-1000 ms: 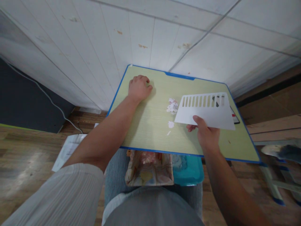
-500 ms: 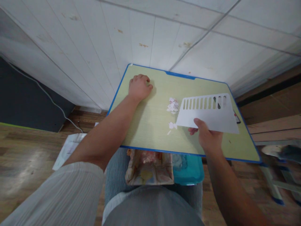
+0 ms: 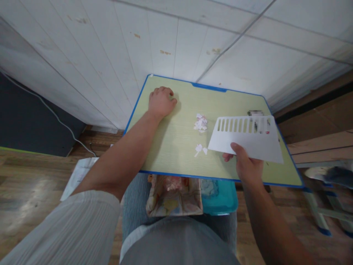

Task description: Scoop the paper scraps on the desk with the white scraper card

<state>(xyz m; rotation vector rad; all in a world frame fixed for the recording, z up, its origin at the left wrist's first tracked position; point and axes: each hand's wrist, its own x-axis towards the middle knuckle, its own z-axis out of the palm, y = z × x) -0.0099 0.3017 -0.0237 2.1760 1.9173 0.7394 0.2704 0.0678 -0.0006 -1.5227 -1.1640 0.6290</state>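
Observation:
In my right hand (image 3: 246,163) is a thin, flat white slotted sheet (image 3: 244,141), gripped at its near edge with the thumb on top. A row of long cut-outs runs along its far side, and it is held above the right part of the table. My left hand (image 3: 162,102) rests on the far left of the tabletop (image 3: 176,147), fingers loosely curled and thumb apart, with nothing visible in it. Between the hands lies a small heap of torn white paper bits (image 3: 201,123). Nearer me are a few more paper scraps (image 3: 200,149).
Beneath the table's near edge, a patterned fabric-like box (image 3: 176,209) and a turquoise tub (image 3: 223,206) sit by my lap. A white panelled wall (image 3: 165,36) stands behind the blue-edged table. A blurred, pixelated item (image 3: 256,112) lies at the table's far right.
The slotted sheet and my right hand have shifted slightly toward me and right, showing more of the item behind. My left hand stays in place; the view has moved a little.

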